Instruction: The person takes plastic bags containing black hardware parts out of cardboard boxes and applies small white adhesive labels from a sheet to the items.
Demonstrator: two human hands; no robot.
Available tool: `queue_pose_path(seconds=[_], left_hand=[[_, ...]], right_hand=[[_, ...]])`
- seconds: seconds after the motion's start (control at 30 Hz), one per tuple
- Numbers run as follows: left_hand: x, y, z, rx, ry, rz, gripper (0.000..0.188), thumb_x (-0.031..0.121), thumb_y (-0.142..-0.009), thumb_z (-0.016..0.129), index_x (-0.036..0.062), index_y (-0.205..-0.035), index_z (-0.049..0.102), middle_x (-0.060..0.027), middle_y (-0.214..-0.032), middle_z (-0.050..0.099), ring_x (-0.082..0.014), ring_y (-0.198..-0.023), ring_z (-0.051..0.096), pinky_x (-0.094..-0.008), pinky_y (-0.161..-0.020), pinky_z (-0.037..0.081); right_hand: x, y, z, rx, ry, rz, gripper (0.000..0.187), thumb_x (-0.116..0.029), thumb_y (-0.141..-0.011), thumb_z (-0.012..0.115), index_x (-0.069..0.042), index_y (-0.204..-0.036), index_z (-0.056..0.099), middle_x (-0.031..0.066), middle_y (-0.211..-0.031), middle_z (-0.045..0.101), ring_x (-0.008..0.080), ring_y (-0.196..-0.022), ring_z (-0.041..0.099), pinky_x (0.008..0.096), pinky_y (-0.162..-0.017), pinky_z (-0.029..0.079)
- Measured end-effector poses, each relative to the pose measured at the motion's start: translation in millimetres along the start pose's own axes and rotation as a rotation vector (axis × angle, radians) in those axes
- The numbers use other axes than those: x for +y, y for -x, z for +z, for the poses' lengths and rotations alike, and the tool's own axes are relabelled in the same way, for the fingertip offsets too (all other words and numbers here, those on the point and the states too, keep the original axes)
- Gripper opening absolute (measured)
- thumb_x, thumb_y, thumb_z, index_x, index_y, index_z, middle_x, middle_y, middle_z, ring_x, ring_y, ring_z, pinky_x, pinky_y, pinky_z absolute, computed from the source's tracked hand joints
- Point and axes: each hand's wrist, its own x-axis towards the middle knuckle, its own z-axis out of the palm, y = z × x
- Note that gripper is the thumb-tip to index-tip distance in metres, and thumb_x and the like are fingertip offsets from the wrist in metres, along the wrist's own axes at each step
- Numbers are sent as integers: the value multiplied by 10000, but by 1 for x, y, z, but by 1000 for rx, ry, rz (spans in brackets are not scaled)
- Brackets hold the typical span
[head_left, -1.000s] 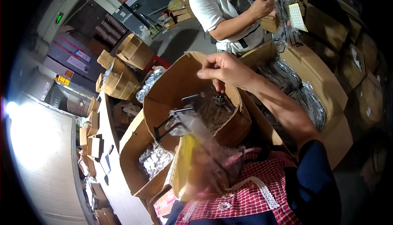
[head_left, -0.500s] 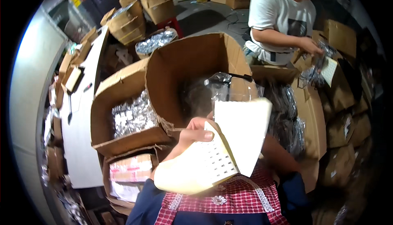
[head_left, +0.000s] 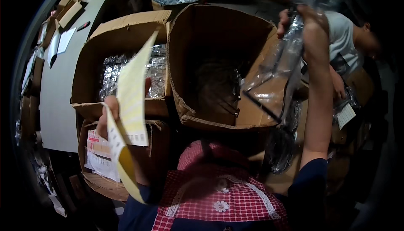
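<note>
My left hand [head_left: 110, 114] grips yellowish label sheets [head_left: 134, 90], partly curled, with small dark printed marks on them. The sheets stand in front of a carton of shiny silvery packets [head_left: 112, 77]. My right hand [head_left: 310, 18] is raised high at the right, closed on clear plastic bags [head_left: 275, 71]. A thin black bar [head_left: 261, 107] shows at the lower end of the hanging plastic. Below and left of it stands a deep open carton [head_left: 206, 123], dark inside, with a few thin dark pieces at its bottom.
A long pale table [head_left: 59, 119] runs along the left, bearing papers and small boxes. A lower carton [head_left: 101, 147] holds a taped package. More bagged dark items [head_left: 281, 149] lie at the right. Beyond them a co-worker in a white shirt [head_left: 343, 37] bends over a label sheet [head_left: 346, 116].
My hands have moved apart: the left took the label sheets leftward, and the right rose to the upper right with clear plastic bags. The view has tipped downward; the co-worker is bent lower.
</note>
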Motion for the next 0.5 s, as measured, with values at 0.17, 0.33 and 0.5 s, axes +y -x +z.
queue_pose_path(seconds=[0.17, 0.33, 0.5], left_hand=[[10, -3, -49, -8, 13, -16, 231, 120, -819, 734, 166, -663, 569, -44, -718, 652, -167, -1025, 629, -637, -1193, 33], [4, 5, -80, -7, 22, -60, 198, 174, -911, 626, 111, -762, 512, -110, -826, 621, -201, -995, 600, -519, -993, 201], [-2, -6, -63, -18, -44, -111, 211, 212, -978, 521, 82, -822, 464, -97, -790, 555, -167, -816, 604, -398, -735, 369]], right_hand=[[152, -44, 40, -379, 791, 88, 202, -153, -991, 512, -52, -1158, 567, 111, -851, 680, 179, -623, 671, 326, -534, 564], [305, 9, 69, -1118, 1068, 466, 283, -165, -888, 510, 23, -1045, 653, 266, -1098, 656, 410, -1041, 622, 464, -867, 497], [307, 29, 76, -1349, 1097, 610, 536, -339, -818, 658, 90, -1140, 652, 257, -1133, 667, 371, -1089, 627, 428, -909, 505]])
